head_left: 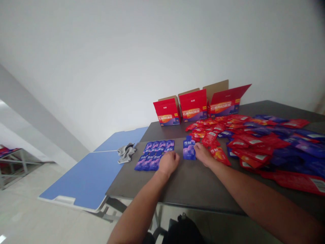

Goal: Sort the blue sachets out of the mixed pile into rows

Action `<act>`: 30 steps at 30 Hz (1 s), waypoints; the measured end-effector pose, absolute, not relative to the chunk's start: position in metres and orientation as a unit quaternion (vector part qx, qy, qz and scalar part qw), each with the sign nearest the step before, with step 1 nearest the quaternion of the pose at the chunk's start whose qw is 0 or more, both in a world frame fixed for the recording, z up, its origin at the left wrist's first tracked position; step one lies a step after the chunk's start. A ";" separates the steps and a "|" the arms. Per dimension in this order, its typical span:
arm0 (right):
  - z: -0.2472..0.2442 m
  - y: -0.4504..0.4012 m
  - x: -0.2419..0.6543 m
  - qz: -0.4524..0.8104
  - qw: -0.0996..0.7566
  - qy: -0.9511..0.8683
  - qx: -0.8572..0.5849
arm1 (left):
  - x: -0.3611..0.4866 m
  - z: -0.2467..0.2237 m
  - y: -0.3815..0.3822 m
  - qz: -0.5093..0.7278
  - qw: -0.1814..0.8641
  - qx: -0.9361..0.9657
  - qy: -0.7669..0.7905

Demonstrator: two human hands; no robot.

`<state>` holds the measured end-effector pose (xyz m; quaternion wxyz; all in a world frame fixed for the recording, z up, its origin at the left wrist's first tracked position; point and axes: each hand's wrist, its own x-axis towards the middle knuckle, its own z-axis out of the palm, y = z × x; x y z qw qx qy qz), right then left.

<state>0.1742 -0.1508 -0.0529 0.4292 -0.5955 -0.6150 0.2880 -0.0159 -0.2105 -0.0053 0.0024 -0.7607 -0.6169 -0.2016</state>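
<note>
Right hand (202, 154) on my feed has its fingers closed on the right edge of a purple pouch (188, 149), which sits face up over the dark table (189, 183), between the neat rows and the messy pile. Left hand (169, 162) is curled into a loose fist at the right end of the near row, and I can't tell if anything's pinched in it. Those purple pouches (149, 162) lie flat in 2 rows, 4 in the far row and at least 3 in the near row. Container-wise, I've got 3 red boxes (194, 110) side by side at the back, flaps up, but their insides are hidden from my angle, so no clue what they hold. Big heap of red and blue pouches (259, 145) spreads over the right side, loose on the tabletop. Grey cloth (126, 153) is crumpled off to the left, by the blue table (83, 179).
</note>
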 end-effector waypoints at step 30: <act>-0.049 -0.185 0.123 0.565 0.346 -0.582 -0.471 | -0.221 -0.015 -0.187 -0.380 -0.121 -0.510 -0.762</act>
